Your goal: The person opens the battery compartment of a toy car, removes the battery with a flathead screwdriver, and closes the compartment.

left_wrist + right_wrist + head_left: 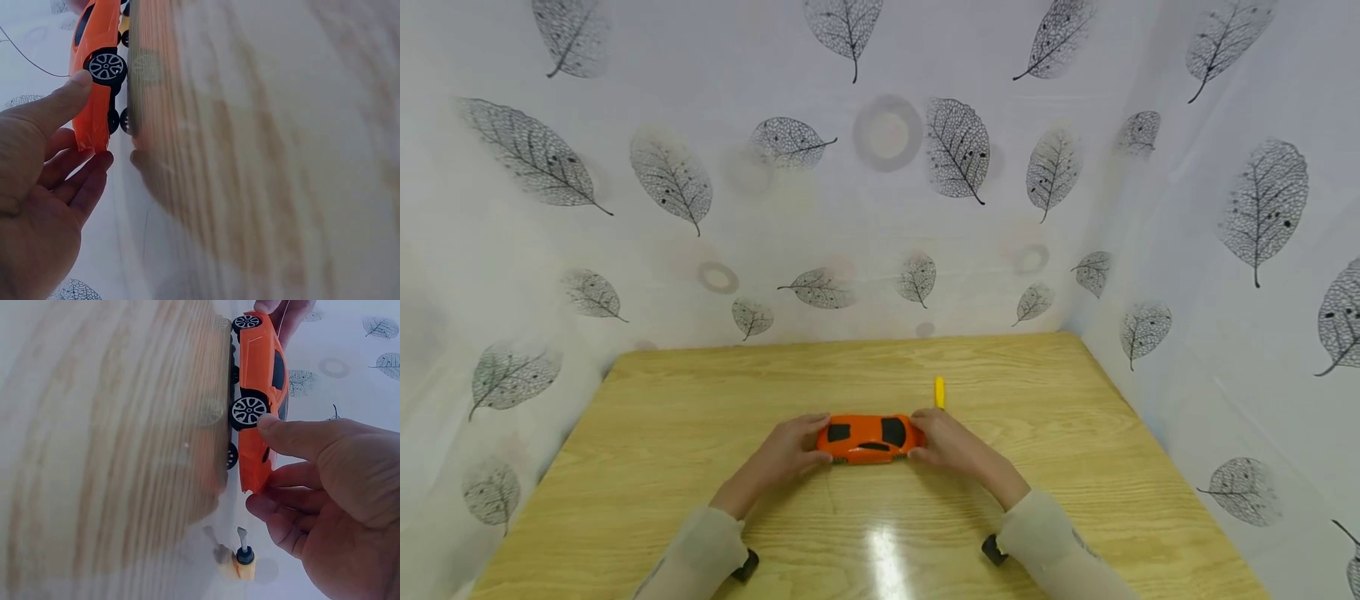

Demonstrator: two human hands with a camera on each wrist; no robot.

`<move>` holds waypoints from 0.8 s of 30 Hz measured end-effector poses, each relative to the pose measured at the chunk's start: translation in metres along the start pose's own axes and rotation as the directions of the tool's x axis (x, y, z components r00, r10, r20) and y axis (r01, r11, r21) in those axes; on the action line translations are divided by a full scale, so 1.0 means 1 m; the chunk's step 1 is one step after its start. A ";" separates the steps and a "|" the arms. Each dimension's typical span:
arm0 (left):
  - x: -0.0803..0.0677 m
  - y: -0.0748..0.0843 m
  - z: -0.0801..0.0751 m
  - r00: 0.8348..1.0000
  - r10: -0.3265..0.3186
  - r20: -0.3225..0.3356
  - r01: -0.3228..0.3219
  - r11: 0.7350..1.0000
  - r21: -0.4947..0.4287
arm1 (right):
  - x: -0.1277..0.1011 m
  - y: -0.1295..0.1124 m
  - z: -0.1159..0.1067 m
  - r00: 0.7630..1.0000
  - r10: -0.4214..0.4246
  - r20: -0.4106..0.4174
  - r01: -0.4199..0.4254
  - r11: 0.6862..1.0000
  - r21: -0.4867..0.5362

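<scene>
Object: orange plastic toy sports car with black windows and black wheels with silver rims (870,438), standing on its four wheels on the light wooden table (1060,467) directly in front of me, between my two hands.

Long axis: runs left to right across my body, one end toward each hand; I cannot tell from these views which end is the nose.

Left hand (792,450): clamped on the left end of the car. In the left wrist view my thumb (59,103) presses the side by the wheel (106,66) and my curled fingers (81,181) wrap the end of the body (97,119).

Right hand (947,440): clamped on the right end in mirror fashion. In the right wrist view my thumb (294,434) lies against the body just beside the wheel (248,410), and my fingers (275,506) curl round the end of the car (259,369).

Nearer hand: neither; both touch the car, one at each end, so it sits centred in the grip.

Secondary item: small screwdriver with a yellow handle (938,392), lying on the table just beyond my right hand, apart from the car. In the right wrist view (244,559) its metal tip points toward the car.

Surroundings: white cloth printed with grey leaves (958,150) behind and beside the table.
</scene>
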State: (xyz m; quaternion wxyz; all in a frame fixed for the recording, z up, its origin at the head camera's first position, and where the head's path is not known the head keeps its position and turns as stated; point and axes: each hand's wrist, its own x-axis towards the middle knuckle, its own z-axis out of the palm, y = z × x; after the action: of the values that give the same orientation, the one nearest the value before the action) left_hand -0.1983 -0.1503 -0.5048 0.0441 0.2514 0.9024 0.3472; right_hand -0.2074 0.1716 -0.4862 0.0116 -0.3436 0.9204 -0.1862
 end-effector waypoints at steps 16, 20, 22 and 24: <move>-0.014 0.009 0.002 1.000 -0.006 0.001 0.006 1.000 0.004 | -0.016 -0.012 0.001 1.000 -0.009 -0.008 0.008 0.999 -0.036; -0.016 0.013 0.001 1.000 -0.024 0.009 0.024 1.000 0.003 | -0.019 -0.014 0.002 1.000 0.002 -0.012 -0.003 1.000 -0.017; -0.016 0.014 0.001 0.999 -0.035 0.019 0.035 0.999 0.002 | -0.020 -0.015 0.003 1.000 0.014 -0.006 -0.014 1.000 -0.010; -0.017 0.015 0.001 0.999 -0.043 0.028 0.043 0.999 0.003 | -0.020 -0.016 0.003 1.000 0.021 0.000 -0.021 1.000 -0.012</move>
State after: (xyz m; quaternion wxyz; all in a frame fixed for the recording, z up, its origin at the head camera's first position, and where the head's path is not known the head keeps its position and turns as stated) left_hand -0.1772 -0.1482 -0.4975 0.0638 0.2366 0.9074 0.3414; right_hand -0.1817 0.1726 -0.4851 0.0116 -0.3338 0.9251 -0.1807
